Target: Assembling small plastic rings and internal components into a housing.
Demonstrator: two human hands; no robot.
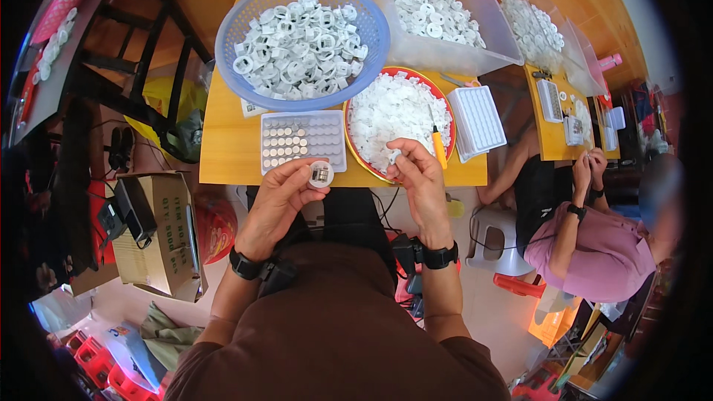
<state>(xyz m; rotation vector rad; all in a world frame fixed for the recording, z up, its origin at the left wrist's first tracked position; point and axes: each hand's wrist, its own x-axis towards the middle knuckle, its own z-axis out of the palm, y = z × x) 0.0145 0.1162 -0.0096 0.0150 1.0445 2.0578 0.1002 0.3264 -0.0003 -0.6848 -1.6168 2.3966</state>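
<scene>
My left hand grips a small round white plastic casing with metal parts inside, just off the table's front edge. Level with it, my right hand pinches a small whitish plastic piece between thumb and fingertips. Beyond the hands, a round red-rimmed tray is heaped with small translucent pieces. A tool with a yellow handle leans on its right side. Left of it, a white compartment tray carries rows of silver button cells in its left part.
Behind stand a blue basket of round white casings and a clear bin of similar parts. Stacked white trays sit at the table's right. A co-worker in pink works at another table. A cardboard box stands left.
</scene>
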